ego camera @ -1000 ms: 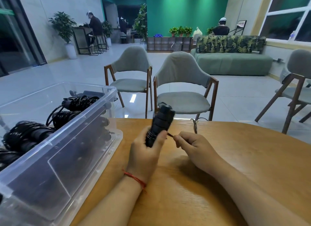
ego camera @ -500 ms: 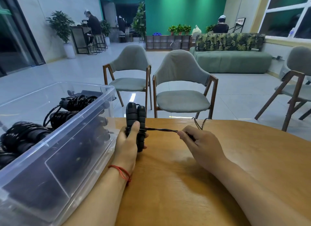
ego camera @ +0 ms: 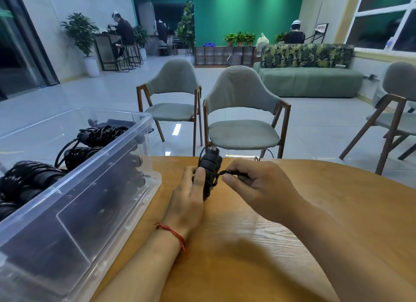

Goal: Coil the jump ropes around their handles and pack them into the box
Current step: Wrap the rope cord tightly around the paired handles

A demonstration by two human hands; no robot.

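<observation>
Closing in since half a second ago, the right hand (ego camera: 258,184) now sits just beside the pair of black ribbed jump-rope handles (ego camera: 210,161), where before it was drawn out toward 3 o'clock with the cord stretched taut. The left hand (ego camera: 188,200) has shifted with the handles away from the clear plastic storage box (ego camera: 90,178), which stands at 9 o'clock of both hands.

The handles stand nearly upright above the round light-wood table (ego camera: 292,234), near its far edge. Their long axis runs from 6 to 12 o'clock, with the top leaning slightly toward 1 o'clock. The left hand grips their lower half, thumb pressed flat on the front. How its other fingers lie behind the handles I cannot tell.

The thin black braided rope (ego camera: 229,172) runs a short way from the handles toward 3 o'clock, and the right hand pinches it between thumb and forefinger, the rest of the fingers curled. Some turns already wrap the handles' lower part. The handles look dark, segmented and matte.

Inside the box lie several coiled black ropes with white flecks (ego camera: 99,134).
</observation>
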